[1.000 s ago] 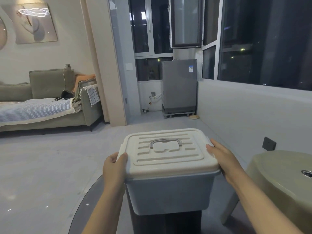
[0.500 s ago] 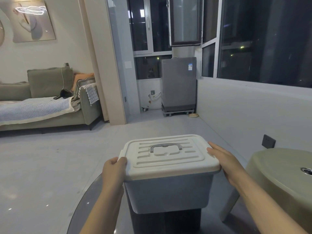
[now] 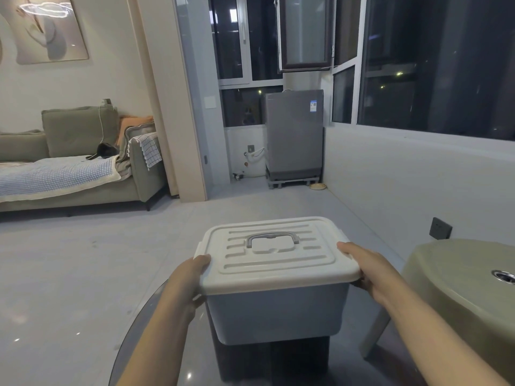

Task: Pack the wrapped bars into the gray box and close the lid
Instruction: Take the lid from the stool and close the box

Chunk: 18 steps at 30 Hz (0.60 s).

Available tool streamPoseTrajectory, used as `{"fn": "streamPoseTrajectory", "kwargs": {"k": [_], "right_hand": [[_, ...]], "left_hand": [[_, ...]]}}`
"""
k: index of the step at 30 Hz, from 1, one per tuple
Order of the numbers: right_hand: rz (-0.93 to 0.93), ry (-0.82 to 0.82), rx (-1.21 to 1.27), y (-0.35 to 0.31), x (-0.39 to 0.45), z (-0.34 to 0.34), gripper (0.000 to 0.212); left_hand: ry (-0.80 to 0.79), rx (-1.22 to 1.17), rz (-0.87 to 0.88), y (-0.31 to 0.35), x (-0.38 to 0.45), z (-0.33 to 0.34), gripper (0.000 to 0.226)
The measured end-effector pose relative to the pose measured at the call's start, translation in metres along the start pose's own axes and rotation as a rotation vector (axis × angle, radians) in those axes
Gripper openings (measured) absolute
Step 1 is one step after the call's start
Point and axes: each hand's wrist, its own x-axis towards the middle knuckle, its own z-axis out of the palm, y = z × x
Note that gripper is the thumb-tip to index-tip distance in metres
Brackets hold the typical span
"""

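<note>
The gray box [image 3: 276,313] stands on a round glass table [image 3: 156,338] with its white lid [image 3: 274,264] lying flat across the top. A gray handle [image 3: 272,237] lies folded on the lid. My left hand [image 3: 187,284] grips the lid's left edge, thumb on top. My right hand [image 3: 373,270] holds the lid's right edge, with fingers curled under the rim. No wrapped bars are visible; the inside of the box is hidden.
A green plastic stool [image 3: 459,296] stands close on the right. A dark pedestal [image 3: 273,358] shows under the glass. Farther off are a sofa [image 3: 75,168], a gray washing machine [image 3: 294,137] and open floor.
The box and lid sit slightly lower in view, and both hands have stayed on the lid's side edges. My right hand's fingers have wrapped further under the rim.
</note>
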Motion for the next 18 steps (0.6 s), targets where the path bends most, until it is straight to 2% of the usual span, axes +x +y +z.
{"fn": "streamPoseTrajectory", "kwargs": {"k": [2, 3, 5, 6, 7, 8, 11, 12, 18], "right_hand": [[0.031, 0.011, 0.039, 0.000, -0.001, 0.000, 0.013], [0.029, 0.023, 0.047, 0.000, -0.001, 0.000, 0.014], [-0.022, 0.077, 0.035, 0.001, 0.000, 0.000, 0.017], [-0.072, 0.113, 0.016, 0.002, 0.000, 0.000, 0.020], [-0.129, 0.141, -0.006, 0.002, 0.000, 0.000, 0.021], [-0.184, 0.153, -0.022, 0.002, -0.001, 0.000, 0.020], [-0.276, 0.143, -0.066, 0.003, -0.004, 0.002, 0.012], [-0.294, 0.139, -0.082, 0.003, -0.004, 0.003, 0.012], [-0.342, 0.119, -0.164, 0.004, -0.003, 0.001, 0.009]], "left_hand": [[0.026, -0.017, 0.086, 0.000, 0.004, -0.003, 0.010], [0.042, -0.018, 0.142, -0.001, 0.004, -0.004, 0.018], [0.108, -0.009, 0.212, -0.001, 0.002, -0.005, 0.061], [0.145, -0.002, 0.236, -0.001, 0.000, -0.004, 0.073], [0.167, 0.009, 0.266, -0.002, -0.001, -0.003, 0.075], [0.164, 0.009, 0.286, -0.003, -0.002, -0.002, 0.069], [0.091, 0.028, 0.292, -0.002, -0.005, 0.000, 0.019], [0.080, 0.027, 0.280, -0.001, -0.005, 0.001, 0.011], [0.122, 0.019, 0.323, -0.002, -0.001, 0.006, 0.003]]}}
